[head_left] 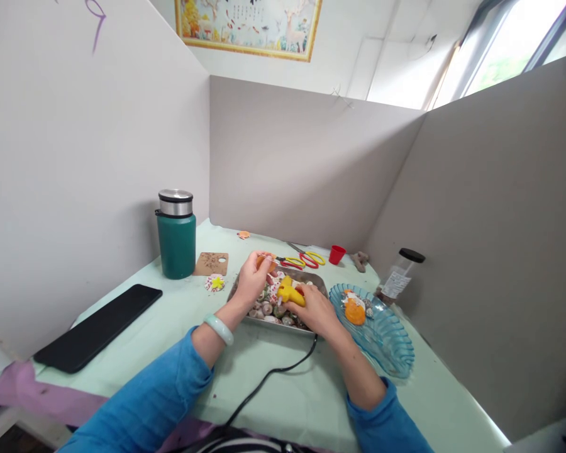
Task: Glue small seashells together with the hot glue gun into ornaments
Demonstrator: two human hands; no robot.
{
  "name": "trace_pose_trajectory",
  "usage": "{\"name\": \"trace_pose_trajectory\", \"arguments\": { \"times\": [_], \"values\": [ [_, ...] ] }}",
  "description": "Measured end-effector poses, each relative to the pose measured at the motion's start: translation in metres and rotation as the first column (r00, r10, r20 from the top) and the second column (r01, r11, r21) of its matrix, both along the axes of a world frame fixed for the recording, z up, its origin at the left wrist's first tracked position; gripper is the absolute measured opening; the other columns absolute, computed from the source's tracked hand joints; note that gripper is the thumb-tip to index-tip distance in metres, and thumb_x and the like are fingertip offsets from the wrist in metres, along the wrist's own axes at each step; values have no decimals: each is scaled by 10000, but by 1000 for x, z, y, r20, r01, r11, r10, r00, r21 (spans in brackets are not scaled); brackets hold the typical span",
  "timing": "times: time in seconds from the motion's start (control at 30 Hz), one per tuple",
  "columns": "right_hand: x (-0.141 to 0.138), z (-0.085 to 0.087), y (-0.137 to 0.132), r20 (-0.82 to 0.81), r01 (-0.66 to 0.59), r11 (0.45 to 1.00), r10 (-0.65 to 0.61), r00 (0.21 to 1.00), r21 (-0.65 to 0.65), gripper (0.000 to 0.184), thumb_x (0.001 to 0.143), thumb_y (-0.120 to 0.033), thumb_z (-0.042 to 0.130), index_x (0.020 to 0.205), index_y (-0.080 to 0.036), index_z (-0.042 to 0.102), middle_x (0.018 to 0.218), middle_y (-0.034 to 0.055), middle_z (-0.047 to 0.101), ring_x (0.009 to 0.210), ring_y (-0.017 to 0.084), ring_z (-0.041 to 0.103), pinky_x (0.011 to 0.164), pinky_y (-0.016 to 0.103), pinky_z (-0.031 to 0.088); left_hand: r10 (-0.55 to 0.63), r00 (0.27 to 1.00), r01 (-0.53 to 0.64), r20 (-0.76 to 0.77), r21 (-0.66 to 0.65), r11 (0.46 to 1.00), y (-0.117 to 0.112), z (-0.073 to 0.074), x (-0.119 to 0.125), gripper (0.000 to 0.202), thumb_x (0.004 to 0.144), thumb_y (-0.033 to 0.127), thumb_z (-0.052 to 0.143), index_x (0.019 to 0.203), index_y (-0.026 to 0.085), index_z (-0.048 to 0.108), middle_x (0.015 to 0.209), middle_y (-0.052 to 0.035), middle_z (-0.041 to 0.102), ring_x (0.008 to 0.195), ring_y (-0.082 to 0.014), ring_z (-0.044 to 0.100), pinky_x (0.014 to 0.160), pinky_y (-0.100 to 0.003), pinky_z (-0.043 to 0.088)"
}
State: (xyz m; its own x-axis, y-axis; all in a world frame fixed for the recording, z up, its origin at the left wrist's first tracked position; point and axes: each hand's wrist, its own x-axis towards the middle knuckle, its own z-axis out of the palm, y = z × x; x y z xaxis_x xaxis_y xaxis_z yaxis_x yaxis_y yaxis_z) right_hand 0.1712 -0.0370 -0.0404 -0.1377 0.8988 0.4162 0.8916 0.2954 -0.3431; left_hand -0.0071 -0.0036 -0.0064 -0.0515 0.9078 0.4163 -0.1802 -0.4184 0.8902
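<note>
My right hand [315, 308] is wrapped round a yellow hot glue gun [290, 292]. Its nozzle points left over a metal tray [276, 324] of snail-like shells [266, 308]. A black cord runs from near my right hand to the table's front edge. Just left of the gun, my left hand [251, 280] pinches a small orange piece [265, 262], perhaps a shell; the fingers partly hide it. Red-and-white spotted pieces [274, 286] show in the tray between my hands.
A blue glass plate [391, 343] with orange and white shells [355, 311] stands right. Behind the tray lie scissors [306, 258] and a red cup [336, 254]. Left are a green flask [177, 245], a brown board [210, 263], a spotted flower piece [215, 282] and a black slab [99, 327].
</note>
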Motion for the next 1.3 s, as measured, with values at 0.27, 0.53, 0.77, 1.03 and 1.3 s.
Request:
{"name": "trace_pose_trajectory", "arguments": {
  "times": [0.27, 0.53, 0.77, 1.03, 1.3],
  "values": [
    [-3, 19, -7, -260, -153, 951, 224, 939, 268, 247, 852, -390, 609, 997, -190, 621, 995, 71, 619, 823, 181, 571, 799, 321, 450, -177, 984, 176, -13, -49, 983, -6, 0, 6, 281, 802, 414, 614, 893, 167, 517, 731, -5, 589, 553, -107, 583, 441, -198, 459],
    [-11, 21, -13, -386, -145, 931, 275, 880, 334, 210, 907, -364, 524, 855, -190, 629, 827, 40, 626, 687, 150, 546, 673, 275, 447, -273, 958, 268, -84, -66, 961, -10, -8, 14, 292, 799, 435, 606, 884, 172, 510, 693, 3, 579, 571, -121, 595, 441, -197, 455],
    [-11, 24, -15, -440, -159, 933, 297, 848, 322, 218, 896, -360, 531, 815, -187, 636, 782, 26, 618, 648, 139, 528, 622, 257, 425, -284, 949, 276, -136, -76, 958, -11, -10, 16, 278, 818, 429, 577, 888, 173, 495, 655, 14, 567, 553, -122, 587, 428, -199, 457],
    [-9, 19, -11, -517, -100, 967, 211, 829, 234, 309, 886, -447, 520, 760, -183, 618, 683, 9, 590, 618, 146, 515, 597, 255, 409, -276, 949, 268, -152, -71, 961, -15, -7, 16, 254, 814, 402, 580, 869, 169, 497, 681, 9, 553, 569, -120, 578, 437, -205, 462],
    [-9, 19, -11, -533, -115, 974, 203, 821, 193, 329, 895, -448, 496, 740, -181, 610, 639, -3, 563, 590, 135, 490, 562, 236, 380, -308, 935, 307, -173, -33, 951, -13, -11, 15, 270, 827, 421, 575, 907, 174, 500, 726, 4, 568, 617, -127, 595, 472, -209, 474]
  ]
}}
